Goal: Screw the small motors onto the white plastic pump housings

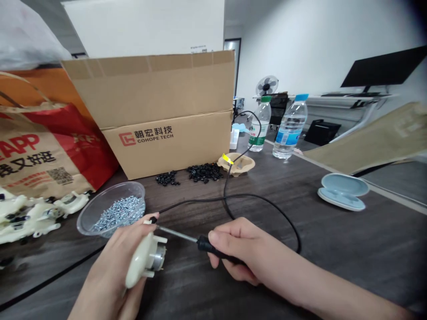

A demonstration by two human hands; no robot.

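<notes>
From my remote seat, the main piece is one cream plastic housing point(142, 262) with a round metal motor point(159, 257) at its end, held low over the table. My left hand point(110, 262) is closed around it, fingers curled. My right hand point(240, 251) is wrapped tight around the black grip of one electric screwdriver point(216, 251), whose thin steel shaft reaches to the housing's upper edge, beside a small black piece point(153, 219). A glossy black cable point(260, 198) loops across the dark wood-grain table point(347, 253).

Just beyond sits one clear bowl point(133, 192) heaped with small silver screws point(120, 214). To the left lies a jumble of cream housings point(33, 213), too overlapped to count. Ahead are two heaps of black pellets point(204, 172) before one cardboard box point(167, 146), one molded pulp tray point(238, 164), and two water bottles point(290, 129).
</notes>
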